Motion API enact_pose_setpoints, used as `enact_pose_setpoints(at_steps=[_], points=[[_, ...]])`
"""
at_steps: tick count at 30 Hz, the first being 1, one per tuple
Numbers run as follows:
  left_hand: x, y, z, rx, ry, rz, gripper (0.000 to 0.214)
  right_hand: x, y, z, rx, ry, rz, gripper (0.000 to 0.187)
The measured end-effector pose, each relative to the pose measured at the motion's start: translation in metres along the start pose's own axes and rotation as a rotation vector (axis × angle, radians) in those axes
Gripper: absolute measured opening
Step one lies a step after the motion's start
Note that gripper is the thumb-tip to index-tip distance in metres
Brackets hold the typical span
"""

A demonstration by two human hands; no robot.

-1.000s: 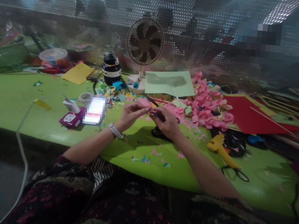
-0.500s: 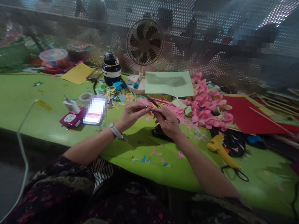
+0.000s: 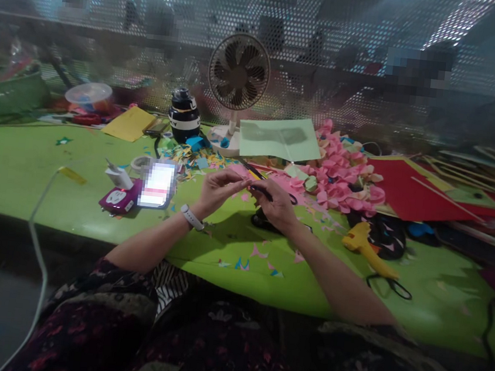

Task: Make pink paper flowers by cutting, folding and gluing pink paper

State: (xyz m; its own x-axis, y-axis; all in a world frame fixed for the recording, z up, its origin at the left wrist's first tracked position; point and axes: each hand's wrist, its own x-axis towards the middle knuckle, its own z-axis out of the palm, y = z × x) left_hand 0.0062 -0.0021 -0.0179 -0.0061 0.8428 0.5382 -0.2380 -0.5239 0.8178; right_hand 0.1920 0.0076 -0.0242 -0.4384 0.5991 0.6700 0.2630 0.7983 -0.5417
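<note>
Over the green table my left hand point(image 3: 220, 193), with a white watch band at its wrist, is closed in a pinch. Its fingertips meet those of my right hand point(image 3: 277, 203); between them shows a tiny pink bit, probably paper, too small to make out well. My right hand is closed around a slim dark tool point(image 3: 262, 192) whose kind I cannot tell. Just behind the hands lies a black and yellow stick-like thing point(image 3: 253, 170). Pink paper petals point(image 3: 340, 186) are heaped to the right, and small paper scraps point(image 3: 260, 250) lie in front of my hands.
A lit phone point(image 3: 157, 185) and a purple power socket point(image 3: 117, 198) are at left. Behind stand a dark bottle point(image 3: 184, 117), a fan point(image 3: 239, 72) and a pale green sheet point(image 3: 279, 140). At right lie a yellow glue gun point(image 3: 369, 248) and red sheets point(image 3: 423, 195).
The dark tool in my right hand has tilted, and its far end no longer sticks out over the black and yellow thing. My left hand is nearly still.
</note>
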Motion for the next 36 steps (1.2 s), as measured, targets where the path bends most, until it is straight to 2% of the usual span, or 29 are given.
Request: enact_pose_setpoints(at_steps=[10, 20, 29, 32, 36], points=[[0.0, 0.007, 0.004, -0.007, 0.049, -0.087, 0.031, 0.0, 0.001, 0.0, 0.011, -0.012, 0.045, 0.028], [0.005, -0.005, -0.003, -0.08, 0.17, -0.113, 0.029, 0.002, 0.002, -0.005, -0.03, -0.031, 0.082, 0.027], [0.009, -0.008, -0.007, -0.135, 0.25, -0.101, 0.031, 0.001, 0.007, -0.003, -0.211, 0.062, 0.068, 0.025], [0.009, -0.008, -0.008, -0.101, 0.219, -0.078, 0.029, 0.0, 0.008, -0.004, -0.222, 0.127, 0.162, 0.023], [0.005, -0.005, -0.008, 0.086, 0.077, -0.004, 0.025, 0.003, 0.0, -0.007, -0.147, 0.186, 0.22, 0.02]])
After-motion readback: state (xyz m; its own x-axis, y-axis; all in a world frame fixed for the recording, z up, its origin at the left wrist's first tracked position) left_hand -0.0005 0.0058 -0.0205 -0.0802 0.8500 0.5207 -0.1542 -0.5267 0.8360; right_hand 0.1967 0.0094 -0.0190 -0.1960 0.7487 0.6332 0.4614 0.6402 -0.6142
